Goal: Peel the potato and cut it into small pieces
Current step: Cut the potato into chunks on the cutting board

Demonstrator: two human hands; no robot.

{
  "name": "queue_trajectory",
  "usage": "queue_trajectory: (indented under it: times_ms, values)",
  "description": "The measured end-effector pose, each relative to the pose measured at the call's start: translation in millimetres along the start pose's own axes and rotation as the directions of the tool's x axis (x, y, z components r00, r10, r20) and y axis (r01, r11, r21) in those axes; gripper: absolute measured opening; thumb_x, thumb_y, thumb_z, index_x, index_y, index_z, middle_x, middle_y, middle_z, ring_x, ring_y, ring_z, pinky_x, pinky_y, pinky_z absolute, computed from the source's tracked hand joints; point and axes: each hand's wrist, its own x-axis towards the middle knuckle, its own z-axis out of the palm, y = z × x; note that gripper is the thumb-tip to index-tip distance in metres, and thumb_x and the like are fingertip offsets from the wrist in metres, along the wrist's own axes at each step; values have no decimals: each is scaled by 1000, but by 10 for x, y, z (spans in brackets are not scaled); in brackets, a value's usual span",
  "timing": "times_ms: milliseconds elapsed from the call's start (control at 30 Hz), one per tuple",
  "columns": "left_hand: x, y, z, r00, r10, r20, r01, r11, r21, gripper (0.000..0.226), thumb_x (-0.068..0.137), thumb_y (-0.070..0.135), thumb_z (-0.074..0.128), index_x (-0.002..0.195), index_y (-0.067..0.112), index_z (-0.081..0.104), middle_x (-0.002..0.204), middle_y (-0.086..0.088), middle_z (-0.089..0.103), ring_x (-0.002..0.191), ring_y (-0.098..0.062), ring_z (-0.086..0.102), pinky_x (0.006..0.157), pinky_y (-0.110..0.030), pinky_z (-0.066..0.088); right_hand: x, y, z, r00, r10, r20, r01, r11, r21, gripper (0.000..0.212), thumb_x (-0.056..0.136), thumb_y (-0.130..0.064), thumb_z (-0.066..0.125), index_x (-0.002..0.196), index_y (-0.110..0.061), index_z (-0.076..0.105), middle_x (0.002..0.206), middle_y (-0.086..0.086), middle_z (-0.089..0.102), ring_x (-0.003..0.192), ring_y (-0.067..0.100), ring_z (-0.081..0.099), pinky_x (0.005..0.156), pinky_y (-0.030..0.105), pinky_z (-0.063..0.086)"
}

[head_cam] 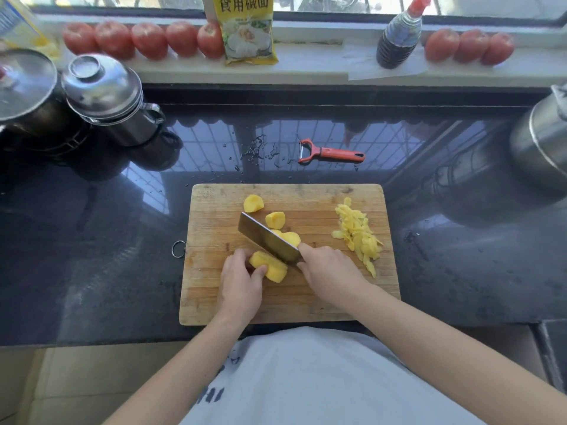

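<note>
Potato chunk (269,266) sits on board (288,253) w/ my left hand (239,283) curled round it, right hand (328,268) wrapped on cleaver (268,239) handle, so I tuck fingertips back & slice straight down, thin, w/ peeled bits (276,220) kept clear.

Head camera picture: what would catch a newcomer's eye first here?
Probably the bright yellow potato piece on the wooden cutting board, gripped by the left hand while the right hand holds a cleaver over it. Next, the peel pile at the board's right and the red tomatoes lining the windowsill.
</note>
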Motion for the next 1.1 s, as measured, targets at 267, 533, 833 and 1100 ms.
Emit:
queue_trajectory:
  times_ms: [267,533,833,1100]
  values:
    - [-197,-131,-166,999,-17,38,9,977,213,43,94,13,64,133,27,53,118,10,43,102,-19,57,86,-38,47,-92,70,-57,1000,-7,8,5,991,134,14,103,-29,47,94,-19,43,83,8,59,73,35,54,59,40,43]
    - [3,-45,-391,909,247,335,-363,864,347,57,95,23,68,149,31,52,142,7,43,128,-15,35,108,-28,34,-351,219,1,991,136,1,-127,929,346,10,101,-33,48,93,-29,52,81,-3,64,74,22,61,67,46,55]
    - [-170,-205,-293,919,337,202,-391,836,385,31,89,23,80,103,23,52,98,11,52,91,-15,49,71,-30,40,-540,56,20,989,145,-26,-125,921,370,17,104,-30,46,87,-26,46,76,-1,61,69,22,58,61,44,51]
    - [-378,-274,-167,968,244,-55,-242,969,43,37,86,3,75,103,30,56,99,18,57,97,0,57,81,-24,49,-606,-62,70,998,62,-18,-55,962,266,12,105,-29,44,94,-28,47,78,-6,60,69,19,55,55,34,40]
